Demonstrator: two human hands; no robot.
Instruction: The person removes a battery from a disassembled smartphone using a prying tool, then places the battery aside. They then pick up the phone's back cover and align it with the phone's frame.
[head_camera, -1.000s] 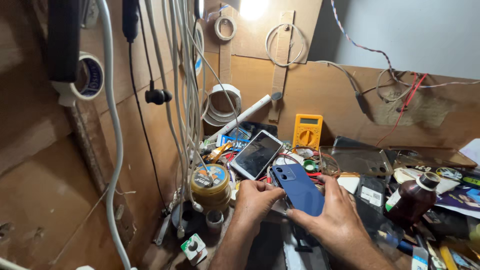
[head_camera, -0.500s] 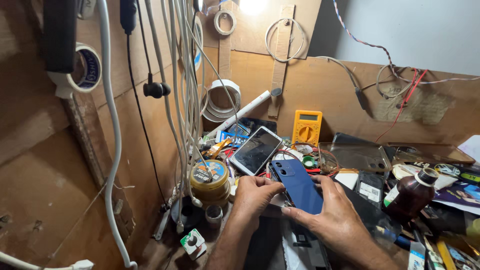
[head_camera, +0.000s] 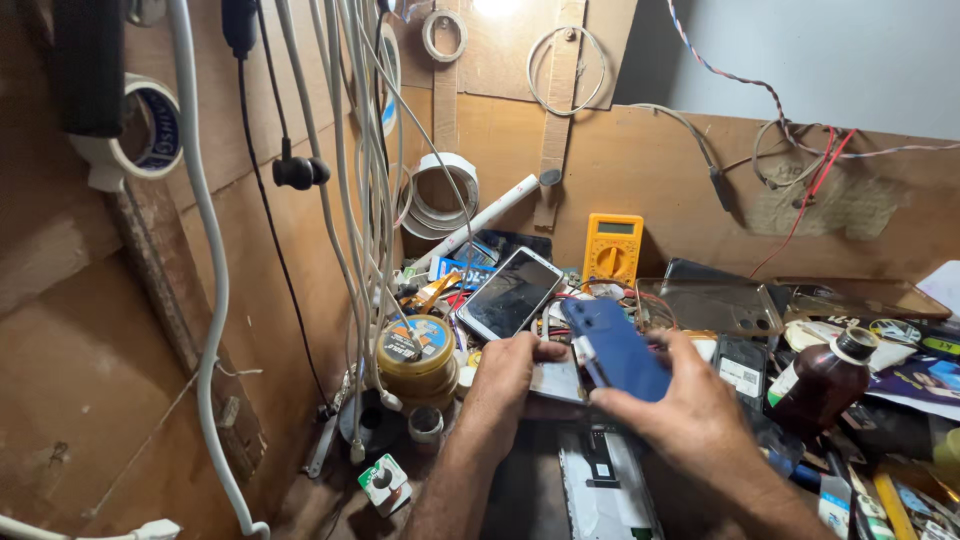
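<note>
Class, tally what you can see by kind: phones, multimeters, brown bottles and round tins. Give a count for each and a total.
Phones: 2, blue phone in the right hand, white-edged phone
Multimeters: 1, yellow multimeter
Brown bottles: 1, brown bottle
Round tins: 1, round tin
Total: 5

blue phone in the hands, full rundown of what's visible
The blue phone is a slim slab with rounded corners and a matte blue back that looks like plastic or coated glass. A raised camera block sits at its upper left corner. It is tilted, back facing up, above the cluttered bench. The right hand grips its lower end; the left hand holds the left edge near a pale flat piece beneath. The screen side is hidden.
</note>
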